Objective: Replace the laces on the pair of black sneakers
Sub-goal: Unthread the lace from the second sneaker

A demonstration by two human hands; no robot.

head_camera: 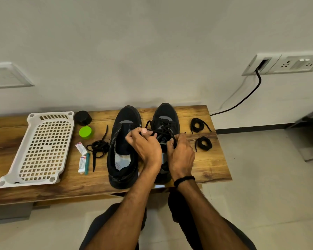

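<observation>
Two black sneakers stand side by side on the wooden bench [210, 159], toes toward the wall. The left sneaker [124, 141] has no lace and its tongue lies open. The right sneaker [165, 118] carries a black lace [163, 131] across its eyelets. My left hand [144, 144] pinches one end of that lace above the gap between the shoes. My right hand [180, 153] grips the other end at the shoe's right side. A loose black lace [98, 147] lies left of the shoes. Two coiled black laces [198, 124] [204, 143] lie to the right.
A white perforated tray [43, 148] sits at the bench's left. Beside it are a black lid [82, 117], a green round container [85, 132], two small packets [82, 156] and a teal tool [87, 163]. A black cable [249, 92] runs from the wall socket behind the bench.
</observation>
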